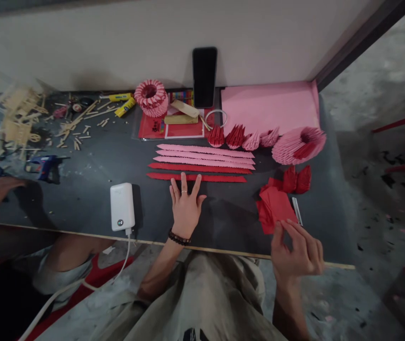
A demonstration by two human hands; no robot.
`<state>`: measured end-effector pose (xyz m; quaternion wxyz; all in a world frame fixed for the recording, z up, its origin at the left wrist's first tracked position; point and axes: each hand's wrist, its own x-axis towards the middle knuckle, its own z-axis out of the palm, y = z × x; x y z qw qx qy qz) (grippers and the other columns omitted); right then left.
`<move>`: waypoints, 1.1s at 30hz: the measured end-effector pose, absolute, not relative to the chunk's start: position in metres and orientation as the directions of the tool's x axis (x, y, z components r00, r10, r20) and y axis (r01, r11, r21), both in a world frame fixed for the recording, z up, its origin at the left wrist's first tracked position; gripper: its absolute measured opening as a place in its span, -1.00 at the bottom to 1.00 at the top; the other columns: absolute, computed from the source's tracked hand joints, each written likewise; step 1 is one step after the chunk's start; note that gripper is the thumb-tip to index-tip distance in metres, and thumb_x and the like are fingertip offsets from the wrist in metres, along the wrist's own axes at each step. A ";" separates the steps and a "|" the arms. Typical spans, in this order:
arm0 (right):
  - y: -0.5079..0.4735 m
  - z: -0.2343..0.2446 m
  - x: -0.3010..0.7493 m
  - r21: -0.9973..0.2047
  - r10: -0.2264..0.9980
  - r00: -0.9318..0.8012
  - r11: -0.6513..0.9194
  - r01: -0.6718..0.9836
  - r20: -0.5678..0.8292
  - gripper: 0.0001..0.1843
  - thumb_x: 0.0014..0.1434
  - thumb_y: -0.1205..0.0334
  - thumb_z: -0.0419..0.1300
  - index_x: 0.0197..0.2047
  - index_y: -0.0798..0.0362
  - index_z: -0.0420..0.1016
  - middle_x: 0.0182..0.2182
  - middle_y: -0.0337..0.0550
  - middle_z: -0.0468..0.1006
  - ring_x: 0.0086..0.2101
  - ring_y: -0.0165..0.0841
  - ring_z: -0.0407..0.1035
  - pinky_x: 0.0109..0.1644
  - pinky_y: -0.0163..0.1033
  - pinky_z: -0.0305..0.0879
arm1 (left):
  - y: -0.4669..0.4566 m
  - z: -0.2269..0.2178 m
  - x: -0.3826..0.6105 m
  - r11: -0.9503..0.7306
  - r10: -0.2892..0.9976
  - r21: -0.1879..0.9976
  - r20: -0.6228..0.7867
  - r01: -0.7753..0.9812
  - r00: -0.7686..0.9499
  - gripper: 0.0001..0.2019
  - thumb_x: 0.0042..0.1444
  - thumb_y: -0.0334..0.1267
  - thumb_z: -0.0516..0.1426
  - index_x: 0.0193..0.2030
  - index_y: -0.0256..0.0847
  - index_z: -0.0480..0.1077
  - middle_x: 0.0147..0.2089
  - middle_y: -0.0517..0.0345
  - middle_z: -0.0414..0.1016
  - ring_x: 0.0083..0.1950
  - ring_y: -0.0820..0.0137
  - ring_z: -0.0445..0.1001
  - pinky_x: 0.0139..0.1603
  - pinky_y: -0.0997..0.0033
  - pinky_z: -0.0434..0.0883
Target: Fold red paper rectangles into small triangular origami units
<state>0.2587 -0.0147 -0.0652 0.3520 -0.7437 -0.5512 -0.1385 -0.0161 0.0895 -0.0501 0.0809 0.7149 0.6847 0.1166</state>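
My left hand [186,208] lies with its fingers spread, the tips touching the nearest red folded-paper strip [220,178]. Just behind it runs another red strip [202,167], followed by several pink strips [206,154], all roughly parallel. At the right, my right hand [296,248] has thumb and fingertips pinched at the near edge of a red paper sheet [277,203], on top of a loose pile of the same paper. Beside that pile are two red folded-paper bundles [296,180] and a slim metallic item [297,211].
A white power bank [122,207] with a cable lies left of my left hand. Behind are a phone [204,77], a round pink paper piece [151,98], fan-shaped bundles [235,136] and pink paper [269,106]. A glue gun [42,166], wood scraps and another person's hand [0,189] are left.
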 end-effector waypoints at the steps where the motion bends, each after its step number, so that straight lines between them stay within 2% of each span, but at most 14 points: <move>1: -0.015 -0.065 0.258 -0.361 0.727 0.328 -0.119 0.925 0.603 -0.80 0.11 0.09 0.42 -0.18 -0.10 0.66 -0.25 -0.05 0.75 -0.26 -0.13 0.63 -0.14 -0.04 0.47 | 0.091 -0.050 -0.016 -0.044 0.998 0.272 0.053 0.961 0.031 -0.38 0.39 -0.02 0.06 0.54 0.15 0.03 0.65 0.14 -0.30 0.60 -0.25 -0.34 0.50 -0.43 0.05; 9: -0.011 -0.064 0.247 -0.349 0.736 0.289 -0.076 0.934 0.612 -0.78 0.08 0.17 0.45 -0.16 -0.09 0.67 -0.24 -0.08 0.76 -0.30 -0.15 0.63 -0.15 -0.04 0.48 | 0.103 -0.051 -0.015 -0.070 0.997 0.275 0.040 0.959 0.061 -0.36 0.37 0.05 0.04 0.55 0.20 -0.01 0.65 0.15 -0.27 0.61 -0.24 -0.32 0.49 -0.42 0.06; 13: -0.009 -0.059 0.245 -0.345 0.736 0.256 -0.033 0.938 0.627 -0.77 0.09 0.21 0.44 -0.14 -0.07 0.67 -0.23 -0.09 0.76 -0.31 -0.15 0.63 -0.20 -0.05 0.50 | 0.104 -0.044 -0.017 -0.095 0.994 0.307 0.086 0.947 0.072 -0.33 0.33 0.06 0.09 0.54 0.16 0.04 0.65 0.08 -0.25 0.60 -0.29 -0.30 0.46 -0.49 0.06; 15: -0.007 -0.054 0.243 -0.316 0.753 0.197 0.015 0.949 0.628 -0.76 0.09 0.23 0.45 -0.13 -0.06 0.67 -0.25 -0.11 0.76 -0.33 -0.20 0.63 -0.22 -0.10 0.50 | 0.097 -0.036 -0.016 -0.145 0.986 0.350 0.126 0.925 0.107 -0.33 0.33 0.01 0.13 0.53 0.12 0.07 0.63 0.00 -0.14 0.60 -0.27 -0.18 0.46 -0.45 0.11; 16: -0.006 -0.052 0.242 -0.282 0.768 0.134 0.062 0.958 0.626 -0.75 0.08 0.24 0.46 -0.13 -0.06 0.66 -0.25 -0.14 0.76 -0.35 -0.25 0.63 -0.22 -0.14 0.50 | 0.090 -0.031 -0.016 -0.186 0.980 0.387 0.132 0.903 0.146 -0.35 0.34 -0.03 0.13 0.53 0.11 0.08 0.60 -0.03 0.01 0.58 -0.18 -0.03 0.46 -0.34 0.18; 17: -0.005 -0.050 0.241 -0.238 0.780 0.054 0.123 0.963 0.623 -0.73 0.07 0.25 0.46 -0.11 -0.07 0.66 -0.24 -0.18 0.77 -0.37 -0.30 0.63 -0.23 -0.19 0.50 | 0.083 -0.027 -0.015 -0.231 0.972 0.448 0.139 0.863 0.188 -0.36 0.36 -0.07 0.12 0.53 0.08 0.08 0.49 -0.06 0.26 0.50 -0.05 0.22 0.42 -0.16 0.31; 18: -0.004 -0.048 0.239 -0.193 0.788 -0.034 0.192 0.962 0.615 -0.71 0.07 0.26 0.47 -0.10 -0.09 0.65 -0.23 -0.22 0.77 -0.38 -0.35 0.63 -0.24 -0.24 0.49 | 0.074 -0.023 -0.013 -0.260 0.965 0.520 0.123 0.814 0.230 -0.37 0.38 -0.11 0.12 0.53 0.07 0.07 0.30 -0.03 0.52 0.32 0.10 0.47 0.32 0.02 0.45; 19: -0.004 -0.046 0.236 -0.159 0.791 -0.114 0.258 0.953 0.601 -0.68 0.08 0.27 0.47 -0.07 -0.10 0.65 -0.20 -0.26 0.77 -0.38 -0.39 0.64 -0.24 -0.27 0.48 | 0.064 -0.020 -0.012 -0.272 0.957 0.586 0.079 0.764 0.280 -0.37 0.37 -0.12 0.14 0.52 0.08 0.08 0.06 0.06 0.67 0.09 0.21 0.62 0.19 0.15 0.54; 20: -0.004 -0.045 0.233 -0.141 0.788 -0.181 0.320 0.937 0.589 -0.66 0.08 0.27 0.46 -0.05 -0.11 0.64 -0.18 -0.28 0.77 -0.38 -0.42 0.64 -0.24 -0.30 0.48 | 0.055 -0.019 -0.010 -0.276 0.943 0.643 0.038 0.714 0.330 -0.39 0.35 -0.10 0.18 0.49 0.11 0.15 -0.13 0.16 0.72 -0.10 0.28 0.66 0.08 0.23 0.58; 21: -0.003 -0.044 0.228 -0.142 0.782 -0.223 0.368 0.919 0.582 -0.64 0.09 0.28 0.46 -0.02 -0.12 0.63 -0.16 -0.30 0.76 -0.38 -0.44 0.64 -0.23 -0.33 0.48 | 0.047 -0.018 -0.008 -0.260 0.933 0.701 0.005 0.664 0.360 -0.43 0.33 -0.11 0.21 0.44 0.10 0.24 -0.22 0.22 0.72 -0.20 0.33 0.65 0.01 0.29 0.59; 23: -0.003 -0.044 0.219 -0.224 0.789 -0.213 0.403 0.888 0.576 -0.61 0.10 0.31 0.45 0.01 -0.14 0.62 -0.15 -0.33 0.76 -0.36 -0.46 0.65 -0.19 -0.37 0.50 | 0.034 -0.020 -0.004 -0.240 0.940 0.779 0.036 0.579 0.340 -0.69 0.32 -0.16 0.22 0.18 0.07 0.54 -0.24 0.23 0.73 -0.25 0.38 0.64 -0.07 0.37 0.58; 25: -0.003 -0.045 0.208 -0.383 0.823 -0.112 0.374 0.845 0.556 -0.59 0.10 0.30 0.45 0.03 -0.16 0.62 -0.13 -0.30 0.76 -0.32 -0.44 0.67 -0.17 -0.39 0.52 | 0.028 -0.022 -0.002 -0.188 0.967 0.838 0.066 0.513 0.247 -0.83 0.32 -0.21 0.22 -0.04 0.00 0.64 -0.21 0.18 0.74 -0.23 0.37 0.66 -0.09 0.37 0.58; 29: -0.003 -0.045 0.192 -0.713 0.930 0.076 0.221 0.666 0.359 -0.66 0.12 0.24 0.43 -0.01 -0.19 0.65 -0.05 -0.22 0.73 -0.17 -0.31 0.67 -0.08 -0.26 0.61 | 0.028 -0.020 -0.006 -0.047 0.992 0.902 -0.010 0.430 0.129 -0.84 0.31 -0.24 0.22 -0.09 -0.04 0.66 -0.17 0.11 0.75 -0.19 0.29 0.70 -0.10 0.32 0.59; 33: -0.003 -0.045 0.184 -0.850 0.961 0.172 0.099 0.517 0.216 -0.86 0.15 0.25 0.37 -0.21 -0.16 0.70 -0.10 -0.20 0.74 -0.16 -0.25 0.66 -0.01 -0.11 0.61 | 0.027 -0.016 -0.011 0.123 0.987 0.946 -0.148 0.299 0.063 -0.90 0.21 -0.24 0.30 -0.21 -0.08 0.70 -0.24 0.06 0.76 -0.22 0.24 0.70 -0.12 0.31 0.59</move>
